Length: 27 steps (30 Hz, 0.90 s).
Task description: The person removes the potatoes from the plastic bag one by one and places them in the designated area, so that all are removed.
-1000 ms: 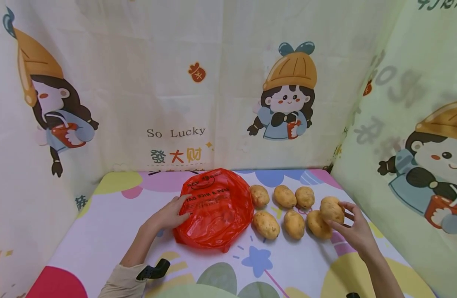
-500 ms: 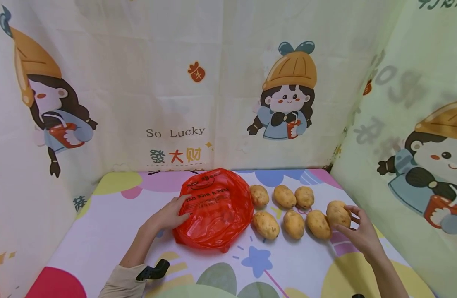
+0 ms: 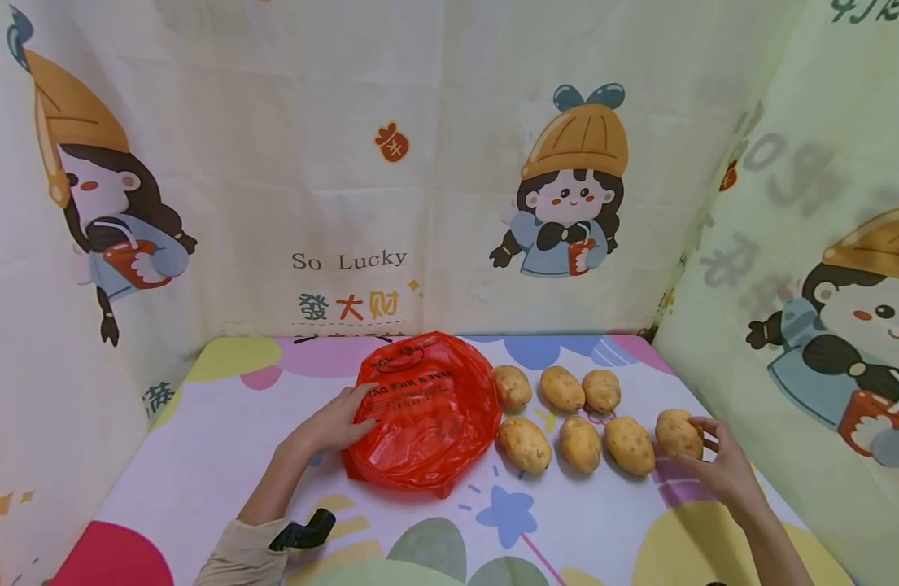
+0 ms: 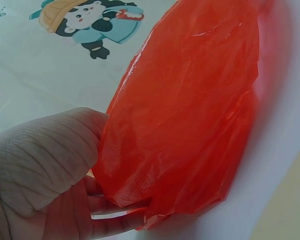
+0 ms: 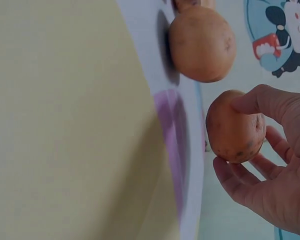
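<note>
A red plastic bag (image 3: 427, 415) with dark print stands on the table, its mouth spread wide. At its left edge my left hand (image 3: 332, 422) holds the film; in the left wrist view several fingers (image 4: 117, 225) show below and partly through the red bag (image 4: 185, 110), while the thumb tip is hidden. My right hand (image 3: 727, 470) grips a potato (image 3: 676, 433) between thumb and fingers, at the right end of the potatoes. In the right wrist view this potato (image 5: 235, 127) has dark spots on its underside. Whether it touches the table I cannot tell.
Several potatoes lie in two rows right of the bag. The nearest to my right hand is a front-row potato (image 3: 630, 446); another potato (image 3: 512, 387) sits against the bag. A patterned cloth covers the table (image 3: 390, 529), and printed curtains (image 3: 449, 203) enclose it.
My right hand has carried its potato rightward and toward me, from over the end front-row potato to a spot beside it. The left hand and the bag have stayed in place.
</note>
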### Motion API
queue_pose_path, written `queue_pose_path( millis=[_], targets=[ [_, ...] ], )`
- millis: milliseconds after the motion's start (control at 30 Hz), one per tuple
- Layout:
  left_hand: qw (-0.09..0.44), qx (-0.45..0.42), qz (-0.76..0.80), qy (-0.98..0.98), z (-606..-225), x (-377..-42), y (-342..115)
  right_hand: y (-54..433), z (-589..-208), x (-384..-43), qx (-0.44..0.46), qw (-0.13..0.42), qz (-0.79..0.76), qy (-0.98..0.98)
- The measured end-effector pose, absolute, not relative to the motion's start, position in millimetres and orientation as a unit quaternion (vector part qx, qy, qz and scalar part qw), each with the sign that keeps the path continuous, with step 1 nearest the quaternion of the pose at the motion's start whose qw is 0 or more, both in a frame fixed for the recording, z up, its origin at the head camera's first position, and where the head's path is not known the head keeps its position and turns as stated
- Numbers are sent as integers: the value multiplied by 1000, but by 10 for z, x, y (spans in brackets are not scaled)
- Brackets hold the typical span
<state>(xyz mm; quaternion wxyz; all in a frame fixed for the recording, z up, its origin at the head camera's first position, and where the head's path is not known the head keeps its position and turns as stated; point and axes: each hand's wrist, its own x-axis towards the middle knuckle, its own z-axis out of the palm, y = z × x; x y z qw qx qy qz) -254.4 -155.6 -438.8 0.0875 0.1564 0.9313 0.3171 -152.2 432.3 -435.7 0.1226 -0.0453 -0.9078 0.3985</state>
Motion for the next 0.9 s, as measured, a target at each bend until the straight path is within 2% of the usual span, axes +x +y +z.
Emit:
queue_pose_path(
  millis=[633, 900],
  targets=[
    [88, 155, 310, 934, -4399, -2514, -1556, 4423, -4462, -1592, -46, 64, 418, -905],
    [83, 163, 308, 934, -4398, -2524, -1550, 4411, -4489, -1590, -45, 102, 403, -908]
  ],
)
